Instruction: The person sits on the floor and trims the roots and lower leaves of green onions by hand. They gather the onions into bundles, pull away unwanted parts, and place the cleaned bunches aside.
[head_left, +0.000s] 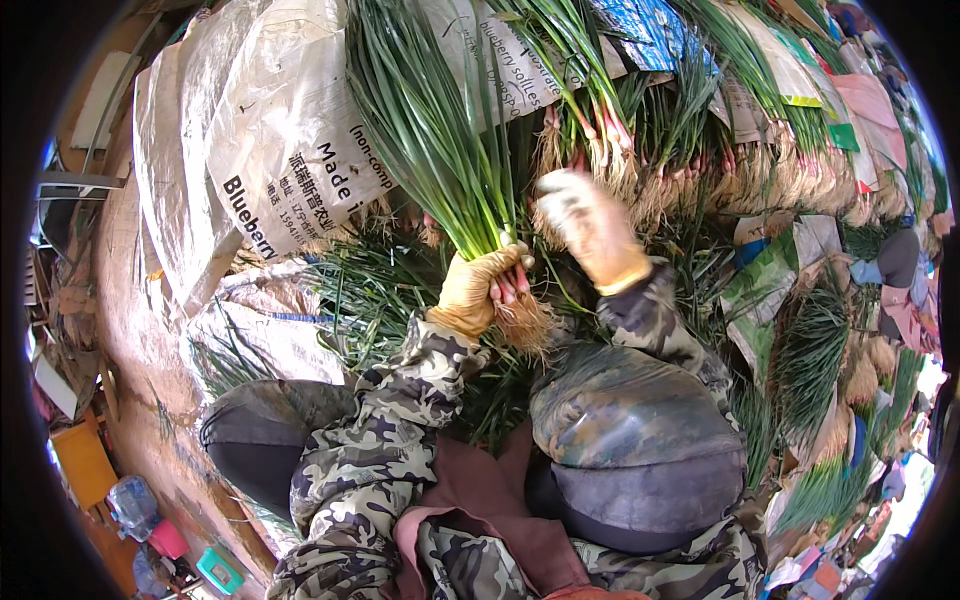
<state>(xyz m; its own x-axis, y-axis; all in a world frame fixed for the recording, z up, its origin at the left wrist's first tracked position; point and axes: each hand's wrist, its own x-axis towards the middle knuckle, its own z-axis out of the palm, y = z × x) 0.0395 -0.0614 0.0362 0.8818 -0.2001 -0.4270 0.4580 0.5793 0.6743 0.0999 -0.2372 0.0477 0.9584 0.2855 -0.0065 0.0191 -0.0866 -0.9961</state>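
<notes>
My left hand (472, 289), in a yellowish glove, grips a bunch of spring onions (442, 150) just above its pinkish bulbs. The long green leaves point away from me, and the pale roots (525, 322) hang out on the near side of the fist. To its right is my right hand (589, 225), in a pale glove with an orange cuff. Motion blurs it, so its fingers and anything in them are indistinct. Just beyond it, more spring onions (607, 127) lie with pink bulbs and roots towards me.
Printed plastic sacks (292, 127) cover part of the piled onions ahead. Loose green leaves (382, 292) litter the ground between my knees. A long row of rooted onions (795, 165) runs off to the right. At the lower left stand a water jug (133, 506) and a pink container (168, 538).
</notes>
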